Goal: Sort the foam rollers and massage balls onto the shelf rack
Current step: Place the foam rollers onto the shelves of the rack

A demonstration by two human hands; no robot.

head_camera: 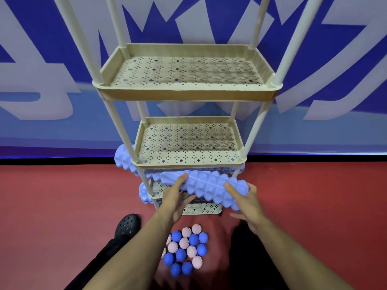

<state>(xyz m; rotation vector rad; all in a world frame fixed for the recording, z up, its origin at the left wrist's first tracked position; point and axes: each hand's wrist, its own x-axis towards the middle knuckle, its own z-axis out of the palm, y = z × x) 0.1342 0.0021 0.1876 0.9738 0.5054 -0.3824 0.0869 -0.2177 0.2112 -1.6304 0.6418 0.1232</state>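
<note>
Spiky pink and blue massage balls point(185, 250) clustered on red floor point(62, 206) between the knees; beyond, left hand point(174, 198) and right hand point(248, 203) grip a blue ridged foam roller point(211, 188), fingers curled round either end, before the beige shelf rack point(186, 93); second roller point(125, 162) on a lower tier behind.

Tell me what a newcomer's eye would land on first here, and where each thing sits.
First, the lavender ridged foam roller held across the middle of the view, left hand and right hand each gripping an end in front of the beige shelf rack. Next, the cluster of blue and pink spiky massage balls on the red floor between the forearms. Two perforated upper shelves hold nothing.
</note>
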